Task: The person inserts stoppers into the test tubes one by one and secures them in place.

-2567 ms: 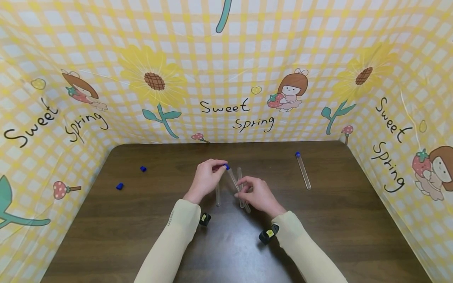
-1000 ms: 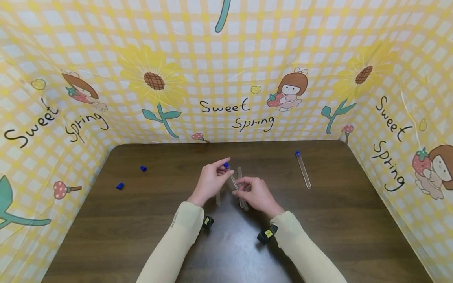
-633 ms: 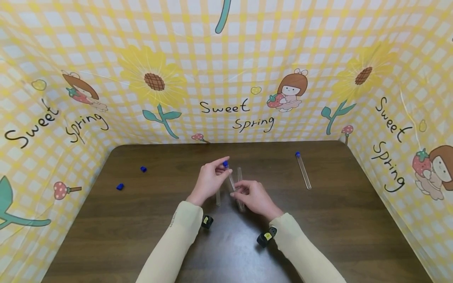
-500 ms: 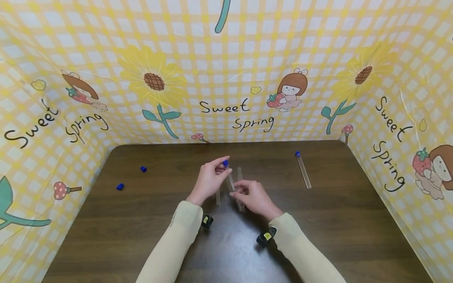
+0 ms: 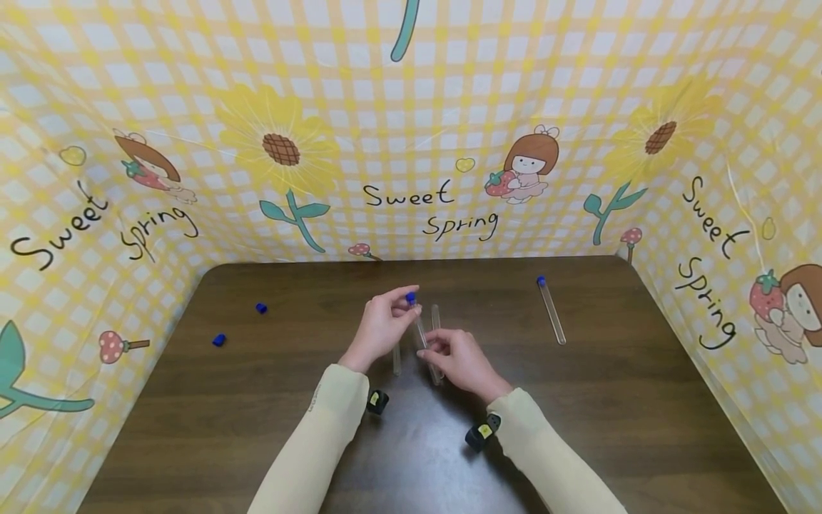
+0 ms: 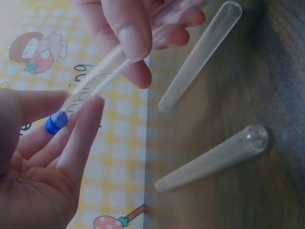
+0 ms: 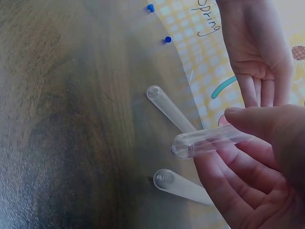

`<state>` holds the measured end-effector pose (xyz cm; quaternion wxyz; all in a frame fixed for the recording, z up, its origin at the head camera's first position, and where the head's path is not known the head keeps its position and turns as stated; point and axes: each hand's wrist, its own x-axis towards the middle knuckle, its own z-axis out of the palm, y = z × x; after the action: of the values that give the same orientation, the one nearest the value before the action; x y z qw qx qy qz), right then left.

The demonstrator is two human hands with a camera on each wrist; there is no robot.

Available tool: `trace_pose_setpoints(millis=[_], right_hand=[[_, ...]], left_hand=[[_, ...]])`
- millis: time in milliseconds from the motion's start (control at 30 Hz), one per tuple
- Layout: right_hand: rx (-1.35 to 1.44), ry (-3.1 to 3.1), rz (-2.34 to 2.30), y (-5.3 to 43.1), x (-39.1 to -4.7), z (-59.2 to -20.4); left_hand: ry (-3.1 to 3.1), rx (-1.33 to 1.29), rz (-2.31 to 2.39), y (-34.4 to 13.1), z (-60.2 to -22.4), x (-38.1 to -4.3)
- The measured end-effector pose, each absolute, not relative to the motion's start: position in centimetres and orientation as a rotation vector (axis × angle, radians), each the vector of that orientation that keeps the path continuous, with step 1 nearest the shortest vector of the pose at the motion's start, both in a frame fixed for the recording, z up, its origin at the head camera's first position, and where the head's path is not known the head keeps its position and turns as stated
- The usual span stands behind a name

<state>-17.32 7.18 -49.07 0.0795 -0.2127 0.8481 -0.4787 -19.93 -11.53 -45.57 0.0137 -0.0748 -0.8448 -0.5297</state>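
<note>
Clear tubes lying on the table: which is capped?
The clear slender tube rightmost in the head view: blue cap on its end. The two other lying tubes are uncapped.

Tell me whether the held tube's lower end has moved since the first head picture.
Yes. In the head view, the held tube has swung left at its lower end, away from the capped tube lying at right.

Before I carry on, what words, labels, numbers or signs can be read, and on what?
"Sweet Spring": left cloth panel
"Sweet Spring": back panel
"Sweet Spring": right panel
Left sleeve: print too small to read
Yellow labels on wrist devices: too small
Held tube, its blue cap: none seen
</note>
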Motion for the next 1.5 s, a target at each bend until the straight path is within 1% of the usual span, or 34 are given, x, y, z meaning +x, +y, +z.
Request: trace_pose_setpoints(millis=[333, 600, 900, 1333, 1500], right_hand=[[-0.615, 2.571, -1.417, 7.22, -17.41, -48.74], [-0.6, 2.571, -1.413, 7.34, -17.3, -48.84], [-0.594, 2.575, -1.433, 7.13, -17.4, -49.32], [-0.593, 2.587, -1.472, 7.29, -17.71, -48.94], [-0.552, 2.582, -1.451, 7.26, -17.86, -48.77]], left_hand=[[-2.547, -0.211, -1.771, -11.32, -45.78, -19.78], [-2.527, -0.18, -1.771, -10.8, -46.31, -19.57], [-2.542, -0.223, -1.779, -10.92, -46.16, -19.79], [-2.565, -0.267, -1.798, -10.93, -46.01, -20.17], [-2.577, -0.281, -1.771, -10.9, -45.89, -20.27]])
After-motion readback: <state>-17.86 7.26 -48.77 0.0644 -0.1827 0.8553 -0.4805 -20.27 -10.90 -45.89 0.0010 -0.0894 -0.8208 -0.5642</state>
